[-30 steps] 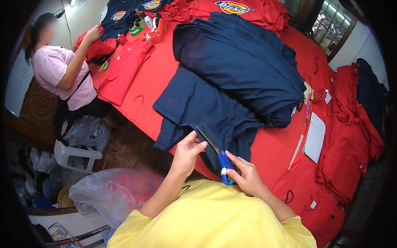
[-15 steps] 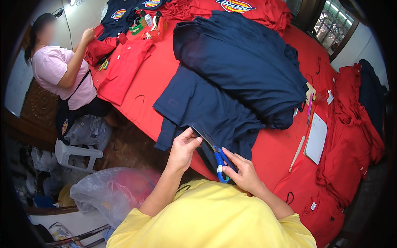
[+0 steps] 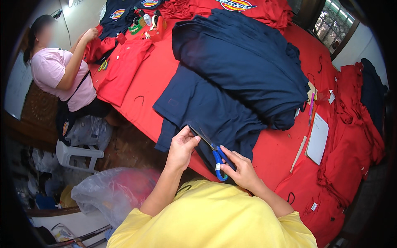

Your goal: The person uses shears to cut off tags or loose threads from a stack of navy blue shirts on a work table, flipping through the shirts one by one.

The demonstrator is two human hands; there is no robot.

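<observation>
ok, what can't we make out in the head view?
All head view:
What, if anything, the left hand pinches near the scissors' tips: its own fingers cover it.
Right hand's lower fingers: tucked underneath it.
Marks on the notepad: too small.
Plastic bag contents: cloudy film.
Red pile's far end: cut off by top edge.

Head-worn fisheye view, looking down, red tabletop [image 3: 155,76] near

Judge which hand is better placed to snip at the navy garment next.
Probably the right hand: it grips the blue-handled scissors, their blades pointing across the navy garment. The left hand is beside the blade tips, seemingly better placed to steady; whether it pinches cloth is unclear.
</observation>
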